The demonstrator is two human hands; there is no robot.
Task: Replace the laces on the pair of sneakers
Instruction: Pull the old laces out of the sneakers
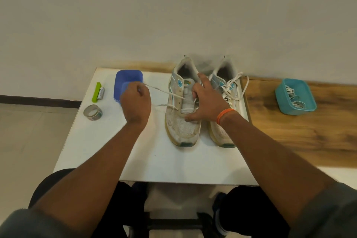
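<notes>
At frame centre, the left hand [135, 100] pinches a white lace [166, 92] pulled leftward from the near sneaker [181, 121]; the right hand [206, 100] grips its tongue area. The second sneaker [228, 87] stands beside it, laced. Both sit on a white table [164, 160] against a pale wall [173, 15]. A blue tub [127, 81] looks empty; on the wooden shelf [299, 137] at right, the teal tub [295, 96] holds what seem to be laces.

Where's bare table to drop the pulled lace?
Free: the white table's near strip, in front of both sneaker toes, and the gap between tape roll and left sneaker, under the left arm. Crowded: far-left corner with blue tub, green clip; the right edge beside the right sneaker.
</notes>
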